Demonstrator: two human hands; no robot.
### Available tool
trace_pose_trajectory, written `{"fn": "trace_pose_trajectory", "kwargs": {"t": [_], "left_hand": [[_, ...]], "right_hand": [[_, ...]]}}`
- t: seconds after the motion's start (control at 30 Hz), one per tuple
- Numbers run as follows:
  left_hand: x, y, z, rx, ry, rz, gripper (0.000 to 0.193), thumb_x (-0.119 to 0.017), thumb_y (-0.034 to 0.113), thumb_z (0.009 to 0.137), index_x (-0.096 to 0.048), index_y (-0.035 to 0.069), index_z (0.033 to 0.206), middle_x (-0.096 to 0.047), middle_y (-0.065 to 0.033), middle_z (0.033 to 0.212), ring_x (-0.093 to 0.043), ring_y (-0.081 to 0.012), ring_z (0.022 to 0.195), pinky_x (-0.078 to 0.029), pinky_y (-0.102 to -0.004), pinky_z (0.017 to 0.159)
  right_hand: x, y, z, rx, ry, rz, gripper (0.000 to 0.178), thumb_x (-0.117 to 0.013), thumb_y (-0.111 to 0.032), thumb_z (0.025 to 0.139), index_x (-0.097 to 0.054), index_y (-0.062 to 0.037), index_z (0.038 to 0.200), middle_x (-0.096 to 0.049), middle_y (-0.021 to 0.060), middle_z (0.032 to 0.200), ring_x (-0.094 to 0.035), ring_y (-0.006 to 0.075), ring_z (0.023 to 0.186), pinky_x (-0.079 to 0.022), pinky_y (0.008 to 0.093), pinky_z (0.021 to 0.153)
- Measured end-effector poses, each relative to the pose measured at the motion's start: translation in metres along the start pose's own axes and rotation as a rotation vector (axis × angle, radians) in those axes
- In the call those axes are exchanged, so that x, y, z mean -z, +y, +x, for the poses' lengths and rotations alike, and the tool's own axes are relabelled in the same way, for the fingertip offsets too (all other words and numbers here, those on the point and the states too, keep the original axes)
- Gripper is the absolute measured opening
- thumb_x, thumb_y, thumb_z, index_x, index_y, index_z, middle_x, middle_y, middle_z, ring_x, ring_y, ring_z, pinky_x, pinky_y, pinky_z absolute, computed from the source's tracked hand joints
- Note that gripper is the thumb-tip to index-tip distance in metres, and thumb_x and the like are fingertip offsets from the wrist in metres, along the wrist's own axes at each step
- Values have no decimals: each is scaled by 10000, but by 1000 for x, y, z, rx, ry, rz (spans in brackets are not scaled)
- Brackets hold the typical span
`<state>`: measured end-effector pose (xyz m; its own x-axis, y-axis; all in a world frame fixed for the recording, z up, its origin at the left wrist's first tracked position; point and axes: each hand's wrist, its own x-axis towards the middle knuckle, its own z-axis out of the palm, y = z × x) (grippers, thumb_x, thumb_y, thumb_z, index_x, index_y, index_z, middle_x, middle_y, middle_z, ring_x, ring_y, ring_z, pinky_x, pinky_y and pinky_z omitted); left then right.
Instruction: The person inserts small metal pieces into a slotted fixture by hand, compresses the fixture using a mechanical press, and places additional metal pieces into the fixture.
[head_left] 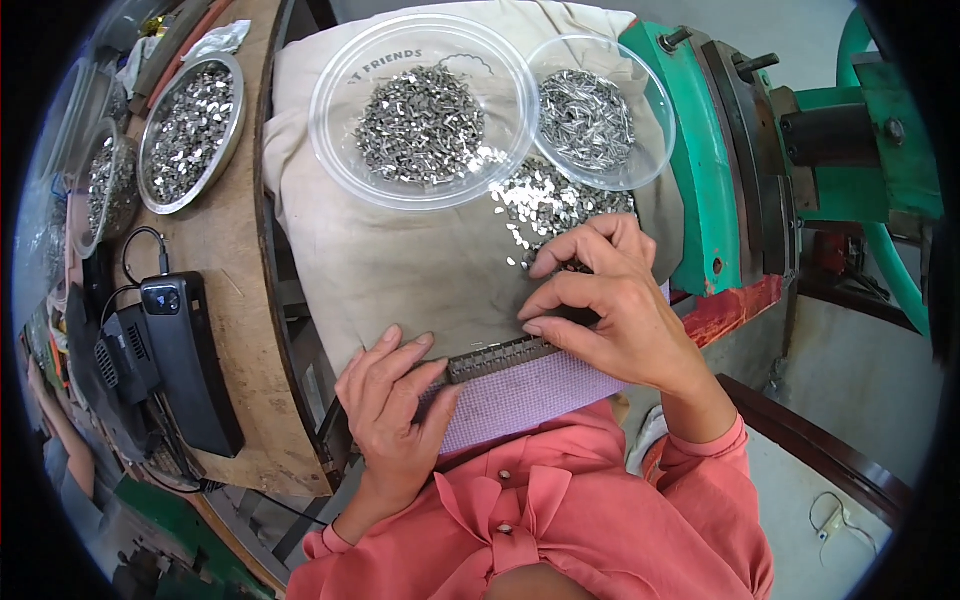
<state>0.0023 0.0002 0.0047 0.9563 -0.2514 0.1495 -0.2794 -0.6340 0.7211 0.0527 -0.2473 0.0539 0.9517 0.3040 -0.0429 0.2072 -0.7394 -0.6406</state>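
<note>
A dark slotted metal bar point(500, 358) lies on a lilac woven mat point(540, 398) close to my body. At the bar's left end, my left hand point(392, 415) has its thumb and index finger against it, the other fingers resting on the cloth. Over the right end arches my right hand point(625, 305), thumb and index fingertips nearly together; whatever sits between them is too small to make out. Just beyond that hand is a loose heap of small shiny metal pieces point(540, 195), partly hidden by my fingers.
On the beige cloth point(330, 240) stand a wide clear bowl point(335, 150) and a smaller clear bowl point(655, 150), both holding small metal parts. Green machinery point(700, 170) borders the right. A wooden bench point(265, 380) at left bears a metal dish point(150, 185) and a black device point(190, 370).
</note>
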Motion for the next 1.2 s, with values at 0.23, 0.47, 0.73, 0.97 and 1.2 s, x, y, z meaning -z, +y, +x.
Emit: {"fn": "trace_pose_trajectory", "kwargs": {"t": [0.23, 0.47, 0.73, 0.97, 1.2], "left_hand": [[-1, 5, -5, -29, -7, 77, 273, -845, 161, 708, -716, 132, 946, -667, -6, 1171, -586, -243, 1221, -286, -457, 1096], [-2, 6, -10, -24, 1, 106, 266, -845, 183, 712, -713, 142, 939, -663, -2, 1157, -592, -233, 1211, -259, -455, 1104], [-1, 5, -6, -38, -7, 66, 286, -847, 166, 688, -710, 132, 937, -658, -18, 1157, -600, -245, 1199, -289, -449, 1089], [0, 5, -7, -62, -16, 73, 279, -848, 168, 692, -710, 123, 930, -647, -27, 1158, -606, -246, 1188, -299, -441, 1086], [-3, 5, -9, -69, -3, 85, 276, -851, 172, 686, -706, 117, 914, -646, -32, 1152, -610, -248, 1178, -300, -441, 1085]], "right_hand": [[3, -4, 7, 85, -35, -23, 156, -824, -161, 671, -742, -165, 804, -595, -36, 1018, -473, 256, 1067, -312, 421, 938], [-9, -15, 27, 252, -126, -27, 133, -779, -173, 673, -718, -125, 782, -570, 1, 923, -494, 247, 1017, -356, 408, 917], [-18, -15, 36, 359, -223, -223, 84, -731, -174, 760, -674, -120, 729, -553, 19, 863, -497, 231, 933, -373, 388, 862], [-19, -11, 34, 386, -215, -216, 83, -719, -188, 789, -685, -120, 756, -552, 12, 859, -498, 228, 941, -371, 387, 866], [-17, -20, 39, 479, -254, -323, 97, -654, -182, 773, -666, -92, 737, -542, 26, 846, -500, 219, 940, -386, 362, 847]]}}
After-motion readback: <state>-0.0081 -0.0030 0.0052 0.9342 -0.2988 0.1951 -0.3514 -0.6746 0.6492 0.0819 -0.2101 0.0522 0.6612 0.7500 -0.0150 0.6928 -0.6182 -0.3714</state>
